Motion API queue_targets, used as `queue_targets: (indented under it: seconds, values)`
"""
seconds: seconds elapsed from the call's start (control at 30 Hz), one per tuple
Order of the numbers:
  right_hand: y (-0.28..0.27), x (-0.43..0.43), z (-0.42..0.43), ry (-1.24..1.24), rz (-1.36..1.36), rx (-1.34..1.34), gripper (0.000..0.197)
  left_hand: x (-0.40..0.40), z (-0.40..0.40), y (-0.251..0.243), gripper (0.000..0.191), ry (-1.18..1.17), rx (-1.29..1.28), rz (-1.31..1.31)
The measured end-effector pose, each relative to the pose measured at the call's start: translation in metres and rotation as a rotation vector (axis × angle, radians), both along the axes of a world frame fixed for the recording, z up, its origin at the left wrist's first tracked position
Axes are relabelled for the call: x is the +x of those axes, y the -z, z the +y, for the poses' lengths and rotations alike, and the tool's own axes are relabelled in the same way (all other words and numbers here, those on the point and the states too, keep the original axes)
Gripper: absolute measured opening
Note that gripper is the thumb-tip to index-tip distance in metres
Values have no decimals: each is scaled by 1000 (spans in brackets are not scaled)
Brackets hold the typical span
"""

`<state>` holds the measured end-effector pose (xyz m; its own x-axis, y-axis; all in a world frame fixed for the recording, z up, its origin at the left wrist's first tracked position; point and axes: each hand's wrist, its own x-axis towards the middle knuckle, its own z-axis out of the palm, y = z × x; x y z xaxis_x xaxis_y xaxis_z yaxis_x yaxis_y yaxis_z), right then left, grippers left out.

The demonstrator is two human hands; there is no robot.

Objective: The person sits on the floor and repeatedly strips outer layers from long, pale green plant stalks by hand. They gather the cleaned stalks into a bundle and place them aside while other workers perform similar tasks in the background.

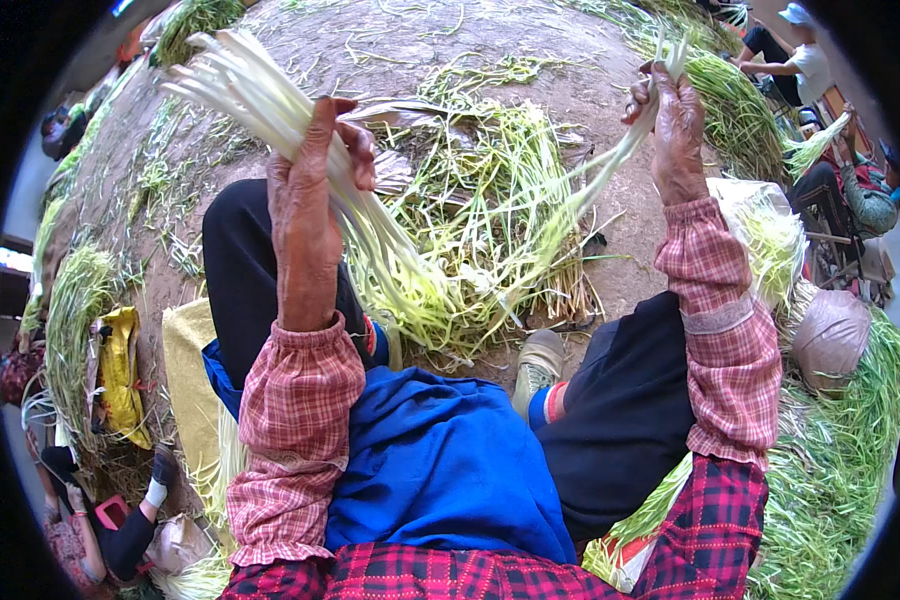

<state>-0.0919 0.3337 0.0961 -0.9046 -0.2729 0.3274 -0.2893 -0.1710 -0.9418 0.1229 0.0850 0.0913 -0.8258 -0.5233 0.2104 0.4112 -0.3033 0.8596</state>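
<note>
My left hand grips a thick bundle of long pale stalks, probably garlic chives or a similar leafy vegetable. Their white ends fan out up and to the left, while the yellow-green leaf ends hang down between my knees. Raised at the upper right, my right hand pinches a thinner bunch of the same stalks. Its white ends stick up past my fingers, and its leaves trail down and left towards the pile. On the ground before me lies a loose heap of yellow-green leaves, right by my shoes.
A yellow sheet with pale stalks lies at my left. To the right stand a white bag of trimmings, a wrapped bundle and a broad green leaf pile. Seated people work at upper right and lower left.
</note>
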Motion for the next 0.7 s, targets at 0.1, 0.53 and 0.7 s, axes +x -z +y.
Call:
queue_targets:
  seconds: [0.1, 0.53, 0.7]
  values:
    - [-5, 33, -20, 55, 1, 103, 26, -3, 17, 1, 25, 39, 73, -134]
    - [-12, 105, -79, -506, -418, -100, 23, -3, 59, 22, 22, 396, 121, -253]
    - [-8, 111, -77, -460, -407, 125, 22, -7, 66, 30, 23, 441, 81, -242]
